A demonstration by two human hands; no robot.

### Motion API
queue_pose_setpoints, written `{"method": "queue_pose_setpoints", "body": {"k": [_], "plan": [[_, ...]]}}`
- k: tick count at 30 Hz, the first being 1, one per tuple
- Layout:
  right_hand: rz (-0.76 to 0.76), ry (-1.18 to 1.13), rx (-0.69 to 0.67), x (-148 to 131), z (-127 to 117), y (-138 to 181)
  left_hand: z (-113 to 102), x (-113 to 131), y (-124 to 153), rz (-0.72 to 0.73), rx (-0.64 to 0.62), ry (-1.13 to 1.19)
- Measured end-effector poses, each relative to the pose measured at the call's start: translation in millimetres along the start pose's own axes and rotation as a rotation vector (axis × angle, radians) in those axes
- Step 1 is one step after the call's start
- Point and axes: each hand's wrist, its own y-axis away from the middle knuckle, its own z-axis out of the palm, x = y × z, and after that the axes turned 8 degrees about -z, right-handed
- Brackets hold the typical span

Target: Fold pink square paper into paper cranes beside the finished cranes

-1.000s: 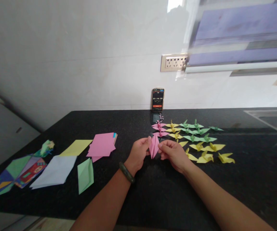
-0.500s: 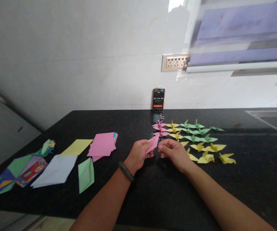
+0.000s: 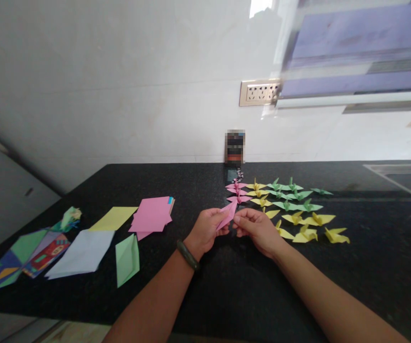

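My left hand (image 3: 208,230) is closed on a pink folded paper (image 3: 227,214), thumb on top and fingers below. The paper is a narrow pointed shape, its tip up and to the right. My right hand (image 3: 256,226) pinches at the paper's right edge with thumb and forefinger; the exact grip point is too small to make out. Just beyond the paper stand pink paper cranes (image 3: 238,199). Yellow paper cranes (image 3: 261,202) and green paper cranes (image 3: 287,205) continue the rows to the right.
Left on the black counter (image 3: 205,305) lie a pink paper stack (image 3: 153,214), a yellow sheet (image 3: 113,218), white sheets (image 3: 81,252), a green folded paper (image 3: 127,260) and a colourful packet (image 3: 47,256). A phone (image 3: 235,146) leans against the wall. A sink edge (image 3: 398,178) shows at right.
My right hand has moved slightly left, bringing its fingertips to the edge of the pink folded paper. My left hand has stayed almost still.
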Motion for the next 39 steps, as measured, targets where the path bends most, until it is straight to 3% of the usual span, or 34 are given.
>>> {"method": "queue_pose_setpoints", "body": {"k": [14, 16, 19, 22, 25, 30, 39], "plan": [[0.044, 0.035, 0.043, 2.6, 0.6, -2.1, -1.0, -2.8, -2.4, 0.042, 0.046, -0.013], [-0.036, 0.131, 0.064, 4.0, 0.3, -2.2, -0.3, -3.5, -2.7, 0.055, 0.056, -0.024], [-0.31, 0.458, 0.054, 3.8, -1.3, -1.4, 0.5, -4.7, -3.1, 0.075, 0.074, -0.06], [-0.626, 0.854, -0.081, -1.3, -5.9, -0.7, 0.5, -4.2, -2.7, 0.086, 0.076, -0.089], [-0.814, 1.071, -0.235, -9.3, -12.6, -1.4, 0.1, -2.0, -1.1, 0.072, 0.089, -0.128], [-0.88, 1.24, -0.357, -18.3, -20.2, -2.1, -0.4, 0.8, 1.3, 0.047, 0.055, -0.172], [-0.806, 1.271, -0.432, -21.8, -18.4, -2.5, -2.4, -3.0, -2.4, 0.053, 0.055, -0.214]]}}
